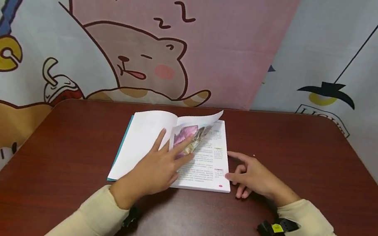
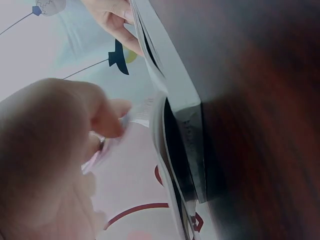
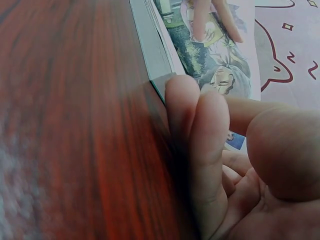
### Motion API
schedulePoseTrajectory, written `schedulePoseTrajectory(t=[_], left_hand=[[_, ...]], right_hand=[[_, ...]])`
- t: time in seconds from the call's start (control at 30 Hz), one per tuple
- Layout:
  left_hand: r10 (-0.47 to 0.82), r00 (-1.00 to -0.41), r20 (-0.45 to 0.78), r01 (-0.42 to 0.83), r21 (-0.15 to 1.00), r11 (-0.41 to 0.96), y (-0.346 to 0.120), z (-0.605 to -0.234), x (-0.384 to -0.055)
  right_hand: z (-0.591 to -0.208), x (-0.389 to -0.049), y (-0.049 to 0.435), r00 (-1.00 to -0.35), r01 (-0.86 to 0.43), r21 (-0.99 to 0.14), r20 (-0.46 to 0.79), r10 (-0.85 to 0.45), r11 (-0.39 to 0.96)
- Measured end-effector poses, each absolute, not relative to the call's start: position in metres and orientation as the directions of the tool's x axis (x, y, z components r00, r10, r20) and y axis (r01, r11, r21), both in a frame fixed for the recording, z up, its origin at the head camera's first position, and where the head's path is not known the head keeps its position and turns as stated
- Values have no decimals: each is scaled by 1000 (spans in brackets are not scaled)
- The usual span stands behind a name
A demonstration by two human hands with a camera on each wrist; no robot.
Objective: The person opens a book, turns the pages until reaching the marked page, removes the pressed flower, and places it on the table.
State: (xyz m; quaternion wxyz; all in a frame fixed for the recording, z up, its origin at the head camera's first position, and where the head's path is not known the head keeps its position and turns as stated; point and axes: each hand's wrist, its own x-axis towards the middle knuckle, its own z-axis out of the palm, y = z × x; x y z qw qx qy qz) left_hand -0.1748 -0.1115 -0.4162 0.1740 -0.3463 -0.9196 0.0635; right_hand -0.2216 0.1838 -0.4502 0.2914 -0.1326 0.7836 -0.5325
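Note:
An open book (image 1: 201, 179) with a teal cover edge lies on the table, its left page (image 1: 143, 139) blank white and its right page printed with text. A single leaf (image 1: 204, 119), partly raised and curved, stands over the right page and shows a coloured illustration. My left hand (image 1: 158, 169) is over the book's middle, spread fingers against that leaf. At the book's right edge is my right hand (image 1: 260, 177), with index finger and thumb extended toward the page edge and the other fingers loosely bent. The right wrist view shows my right hand (image 3: 240, 150) beside the book's corner.
The book rests on a dark reddish-brown wooden table (image 1: 207, 231). Behind the table hangs a cloth (image 1: 228, 23) printed with cartoon animals. Dark straps with small devices (image 1: 268, 229) are at both wrists, below light sleeves.

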Motion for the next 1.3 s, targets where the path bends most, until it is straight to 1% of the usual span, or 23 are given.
schedulePoseTrajectory(t=[0.23, 0.43, 0.73, 0.83, 1.0, 1.2, 1.3], left_hand=[[591, -770, 241, 566, -170, 806, -110, -417, -172], [524, -812, 256, 494, -176, 851, -108, -419, -171], [438, -854, 280, 402, -179, 898, -107, -419, -169], [420, -857, 298, 380, -185, 906, -108, -418, -170], [425, -840, 338, 371, -213, 904, -110, -416, -171], [470, -822, 322, 397, -269, 878, -112, -414, -175], [484, -819, 310, 411, -274, 870, -113, -415, -176]], right_hand=[[-451, -222, 184, -797, 107, -909, -321, -512, 403], [-451, -222, 184, -792, 102, -912, -316, -522, 397], [-450, -221, 183, -793, 121, -905, -336, -508, 409], [-451, -222, 183, -796, 122, -902, -338, -502, 414], [-450, -223, 183, -799, 119, -900, -338, -498, 420], [-448, -222, 183, -796, 121, -903, -337, -503, 413], [-448, -222, 183, -795, 114, -904, -332, -508, 412]])
